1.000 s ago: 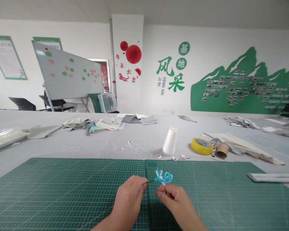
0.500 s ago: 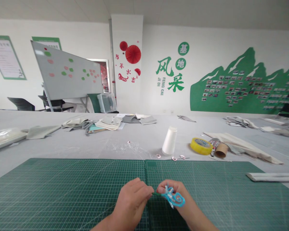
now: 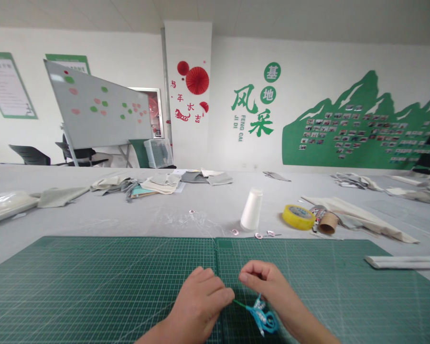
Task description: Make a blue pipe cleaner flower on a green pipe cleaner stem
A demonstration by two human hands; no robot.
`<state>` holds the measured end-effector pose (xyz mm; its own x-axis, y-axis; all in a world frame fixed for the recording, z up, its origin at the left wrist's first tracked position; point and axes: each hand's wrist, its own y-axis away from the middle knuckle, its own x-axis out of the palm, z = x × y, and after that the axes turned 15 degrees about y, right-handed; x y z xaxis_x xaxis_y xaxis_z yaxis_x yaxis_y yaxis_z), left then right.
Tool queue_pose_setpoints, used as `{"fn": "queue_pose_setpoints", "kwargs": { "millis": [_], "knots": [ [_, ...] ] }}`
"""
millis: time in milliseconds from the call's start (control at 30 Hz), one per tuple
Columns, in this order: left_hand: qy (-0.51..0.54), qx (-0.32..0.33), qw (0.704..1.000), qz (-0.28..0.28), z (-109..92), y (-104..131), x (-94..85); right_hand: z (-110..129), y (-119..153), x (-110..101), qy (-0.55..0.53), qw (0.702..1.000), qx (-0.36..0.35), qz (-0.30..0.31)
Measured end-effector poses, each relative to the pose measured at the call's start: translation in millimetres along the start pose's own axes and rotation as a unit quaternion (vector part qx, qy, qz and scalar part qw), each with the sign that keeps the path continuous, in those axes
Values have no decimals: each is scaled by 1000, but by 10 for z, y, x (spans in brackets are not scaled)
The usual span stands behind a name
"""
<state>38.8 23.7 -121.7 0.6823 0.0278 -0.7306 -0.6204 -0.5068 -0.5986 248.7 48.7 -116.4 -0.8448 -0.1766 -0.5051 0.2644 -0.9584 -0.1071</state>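
My left hand (image 3: 202,302) is closed in a pinch round the end of a thin green stem (image 3: 240,303), over the seam between the cutting mats. At the stem's other end is a blue curled ornament (image 3: 263,316) with shiny whitish parts, tilted downward to the right. My right hand (image 3: 268,282) is just above the ornament, apart from the stem. Its thumb and forefinger are pressed together and the other fingers curl in. Whatever lies between those fingertips, if anything, is too small to make out.
Two green cutting mats (image 3: 122,277) lie on the grey table (image 3: 111,215). Beyond them stand a white thread cone (image 3: 251,210), a yellow tape roll (image 3: 298,217) and a cardboard tube (image 3: 328,223). Fabric scraps (image 3: 161,182) lie farther back, and a folded white strip (image 3: 404,262) is at right.
My right hand has come off the stem and moved slightly up and right. The blue ornament has swung lower, its stem now slanting down from my left hand's pinch.
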Motion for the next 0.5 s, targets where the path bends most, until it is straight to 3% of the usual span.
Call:
{"fn": "queue_pose_setpoints", "kwargs": {
  "millis": [333, 500],
  "knots": [
    [-45, 6, 999, 14, 0, -14, 17, 295, 118, -80, 159, 983, -74, -47],
    [-58, -26, 998, -20, 31, 15, 48, 377, 207, -41, 266, 952, -126, -81]
  ]
}}
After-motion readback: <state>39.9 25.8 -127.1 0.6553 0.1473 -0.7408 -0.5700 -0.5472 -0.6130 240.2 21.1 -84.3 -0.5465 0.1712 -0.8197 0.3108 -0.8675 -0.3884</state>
